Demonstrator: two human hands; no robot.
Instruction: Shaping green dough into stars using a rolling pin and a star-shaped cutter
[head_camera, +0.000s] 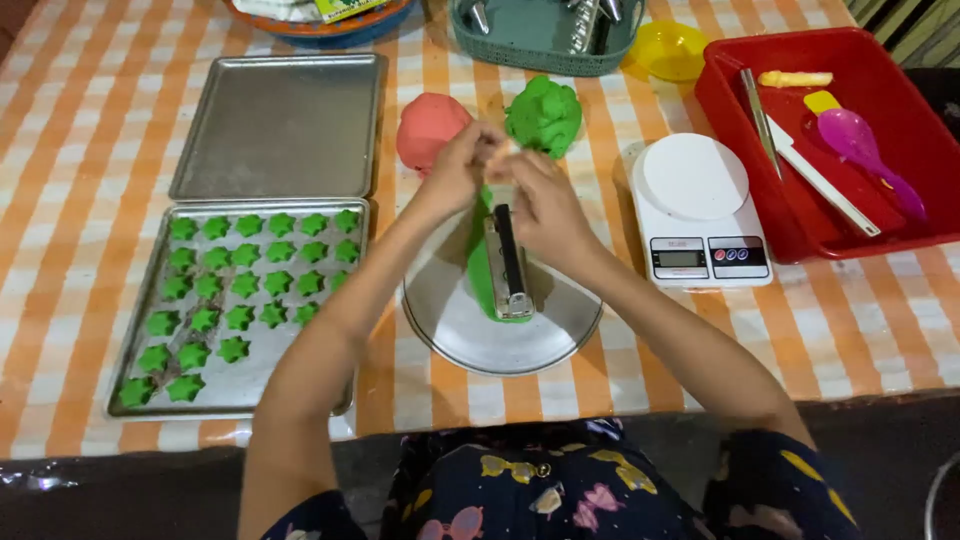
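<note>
Nearest of all, a lap in dark patterned cloth sits at the edge of the desk (820, 330), which wears an orange-and-white checked cover. Just beyond, a round metal plate (455, 320) carries a strip of green dough (483, 270) with a metal press tool (510, 262) lying along it. To its left a baking tray (350, 300) holds rows of small green star-shaped pieces (245, 285). Above the plate the left hand (460, 165) and right hand (540, 205) meet, fingertips pinched together on a small pale bit of dough (497, 152) between them. Right of them stands a white kitchen scale (697, 210). Farther back lie a pink dough ball (428, 128), a green dough ball (545, 115) and an empty tray (280, 125). A red tub (730, 150) holds utensils at the far right.
</note>
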